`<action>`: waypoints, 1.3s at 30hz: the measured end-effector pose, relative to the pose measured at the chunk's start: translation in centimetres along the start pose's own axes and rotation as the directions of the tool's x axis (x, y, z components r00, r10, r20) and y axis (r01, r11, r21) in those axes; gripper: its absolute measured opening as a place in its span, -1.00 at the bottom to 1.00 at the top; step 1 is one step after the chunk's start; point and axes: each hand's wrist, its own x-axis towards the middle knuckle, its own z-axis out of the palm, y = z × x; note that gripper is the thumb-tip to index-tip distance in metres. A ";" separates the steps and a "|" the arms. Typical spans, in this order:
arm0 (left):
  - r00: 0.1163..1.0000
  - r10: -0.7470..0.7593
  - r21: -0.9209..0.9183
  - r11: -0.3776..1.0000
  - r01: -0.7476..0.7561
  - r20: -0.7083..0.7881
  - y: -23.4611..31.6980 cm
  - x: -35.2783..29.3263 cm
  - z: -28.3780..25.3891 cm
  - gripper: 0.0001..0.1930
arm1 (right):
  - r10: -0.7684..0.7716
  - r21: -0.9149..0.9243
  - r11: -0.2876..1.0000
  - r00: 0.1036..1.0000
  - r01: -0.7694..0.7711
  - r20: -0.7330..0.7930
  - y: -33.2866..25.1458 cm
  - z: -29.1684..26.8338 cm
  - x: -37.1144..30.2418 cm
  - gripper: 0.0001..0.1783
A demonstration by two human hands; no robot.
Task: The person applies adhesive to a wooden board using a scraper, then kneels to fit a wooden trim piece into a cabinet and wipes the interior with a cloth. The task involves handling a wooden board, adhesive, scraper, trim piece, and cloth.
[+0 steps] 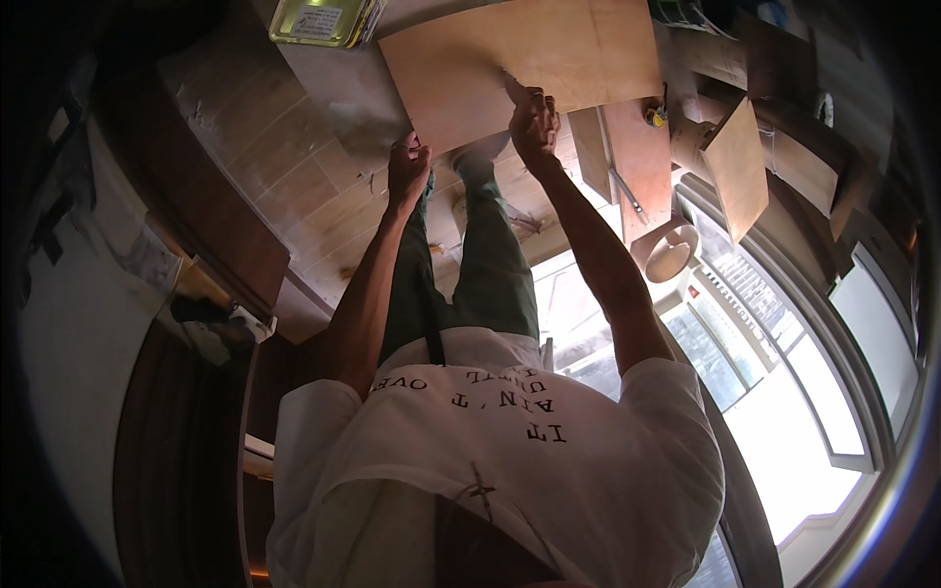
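Note:
A wide, light-brown wooden board (578, 54) extends in front of me at the top of the view. My left hand (409, 165) is closed at its near left corner, with the fingers gripping the edge. Over the board's near edge, right of the middle, my right hand (536, 122) is closed. Something short and dark points from it onto the board's face; I cannot tell whether this is a finger or a small tool. A faint dark smudge or shadow lies on the board by that tip.
A yellowish metal can (323, 22) stands at the upper left. On the right are several wood panels (740, 169), a yellow tape measure (655, 116) and a round bucket-like container (672, 251). A bright window (725, 338) is at lower right. Scraps lie on the tiled floor (257, 162).

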 end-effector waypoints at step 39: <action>0.999 -0.017 -0.152 0.988 0.024 0.046 -7.1 -3.4 -3.2 -0.58 | -0.149 0.027 0.989 0.946 0.148 0.288 -8.2 -1.8 -6.5 -0.48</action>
